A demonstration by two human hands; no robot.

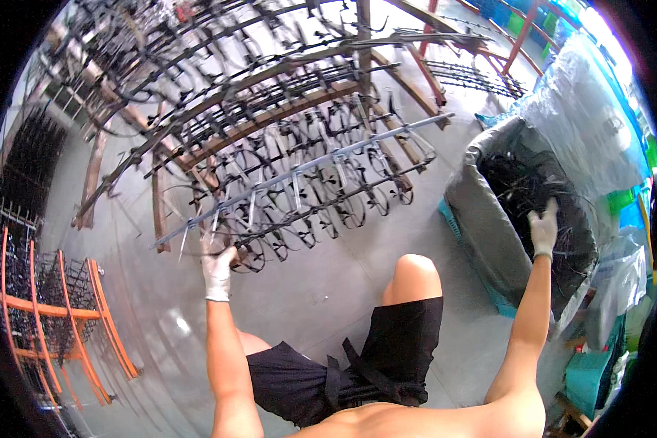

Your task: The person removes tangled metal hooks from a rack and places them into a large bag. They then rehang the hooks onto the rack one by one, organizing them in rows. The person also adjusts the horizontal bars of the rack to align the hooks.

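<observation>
My left hand (217, 272), in a white glove, is at the left end of a metal hanging bar (328, 205) that carries many curved black strips. Blur and the dark strips hide whether its fingers grip anything. Just above runs a blue-grey rail (295, 169) with pale hooks. Far to the right, my right hand (543, 232), also gloved in white, reaches over a grey cloth-lined basket (476, 219). Its thumb and fingers look apart, and I see nothing clearly held. Loose black strips (512, 180) fill part of the basket around the fingertips.
A brown metal rack (274, 117) with more bars of black strips rises in front of me. Orange frames (49, 311) stand at the left. Clear plastic sheeting (591, 115) and a turquoise container (586, 378) are along the right. Grey floor (317, 295) lies between.
</observation>
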